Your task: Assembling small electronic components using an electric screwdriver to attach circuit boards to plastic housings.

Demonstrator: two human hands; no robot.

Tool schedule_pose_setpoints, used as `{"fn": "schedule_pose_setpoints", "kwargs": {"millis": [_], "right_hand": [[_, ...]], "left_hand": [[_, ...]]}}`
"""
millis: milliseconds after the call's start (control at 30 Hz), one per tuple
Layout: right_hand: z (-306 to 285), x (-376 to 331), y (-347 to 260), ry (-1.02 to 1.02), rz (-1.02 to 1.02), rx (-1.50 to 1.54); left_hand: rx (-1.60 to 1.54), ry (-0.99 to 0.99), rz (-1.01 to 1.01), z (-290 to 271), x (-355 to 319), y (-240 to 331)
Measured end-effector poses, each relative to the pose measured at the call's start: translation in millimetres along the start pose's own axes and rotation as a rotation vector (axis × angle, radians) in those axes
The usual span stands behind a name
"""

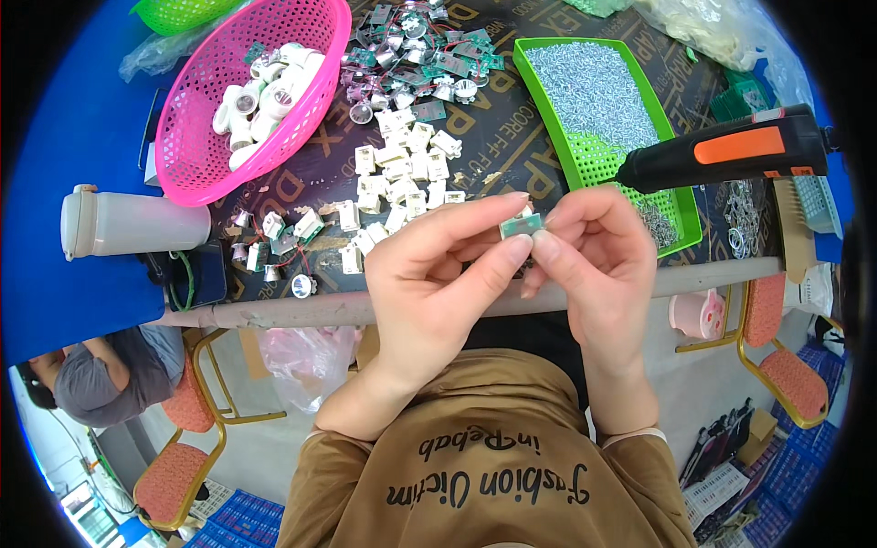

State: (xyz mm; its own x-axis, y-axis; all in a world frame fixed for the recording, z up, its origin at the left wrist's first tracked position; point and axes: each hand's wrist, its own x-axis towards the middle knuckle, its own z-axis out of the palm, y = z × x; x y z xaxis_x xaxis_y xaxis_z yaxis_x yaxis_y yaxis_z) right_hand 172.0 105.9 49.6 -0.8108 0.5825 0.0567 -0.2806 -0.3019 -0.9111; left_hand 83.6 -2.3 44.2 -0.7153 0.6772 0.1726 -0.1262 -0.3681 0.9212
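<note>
A small green circuit board [521,226] is pinched in front of me above the table's near edge. My left hand [429,283] grips its left side between thumb and fingers. My right hand [598,260] pinches the other end, fingertips almost meeting the left ones. A bit of white shows behind the board; my fingers hide the rest. Beyond my hands lies a heap of small cream plastic housings [402,169]. To the left sit several housings with boards and silver reflector cups attached [274,239]. Farther back are piled loose circuit boards with wires and reflectors [420,59].
A pink basket [174,151] of white round parts stands at left, beside a grey-white tumbler [137,222]. At right, a green tray [681,215] holds many small screws [594,91]. A black and orange electric screwdriver [731,146] reaches over it. Another person [119,374] sits left.
</note>
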Motion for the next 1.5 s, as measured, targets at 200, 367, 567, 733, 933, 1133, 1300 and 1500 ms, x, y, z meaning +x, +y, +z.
{"fn": "schedule_pose_setpoints", "kwargs": {"millis": [200, 367, 567, 733, 933, 1133, 1300, 1500], "right_hand": [[-0.9, -0.2, 1.5, -0.003, -0.013, -0.026], [0.1, 0.1, 3.6, -0.002, -0.022, -0.007], [-3.8, -1.1, 2.7, -0.031, 0.024, 0.017], [-22.6, -11.2, -1.1, 0.014, -0.243, -0.209], [-89.1, 8.3, -27.7, 0.370, -0.820, -0.361], [-95.5, 42.6, -51.7, -0.112, -0.446, -0.411], [-109.8, 58.9, -57.0, -0.201, -0.460, -0.593], [-96.6, 80.4, -52.5, -0.274, -0.523, -0.136]], "left_hand": [[-0.026, -0.005, -0.012, -0.7, 1.3, -1.8], [-0.165, 0.006, -0.130, -0.9, 1.8, -0.4], [-0.303, -0.067, -0.164, -5.4, 8.5, -9.9], [-0.340, -0.040, -0.344, -6.1, 10.3, -12.9], [-0.339, -0.042, -0.397, 6.9, 9.9, -29.3], [-0.327, -0.078, -0.498, 9.8, 12.1, -50.6], [-0.280, -0.031, -0.526, 9.3, 10.9, -53.4], [-0.269, -0.077, -0.521, 8.5, 11.3, -57.1]]}}
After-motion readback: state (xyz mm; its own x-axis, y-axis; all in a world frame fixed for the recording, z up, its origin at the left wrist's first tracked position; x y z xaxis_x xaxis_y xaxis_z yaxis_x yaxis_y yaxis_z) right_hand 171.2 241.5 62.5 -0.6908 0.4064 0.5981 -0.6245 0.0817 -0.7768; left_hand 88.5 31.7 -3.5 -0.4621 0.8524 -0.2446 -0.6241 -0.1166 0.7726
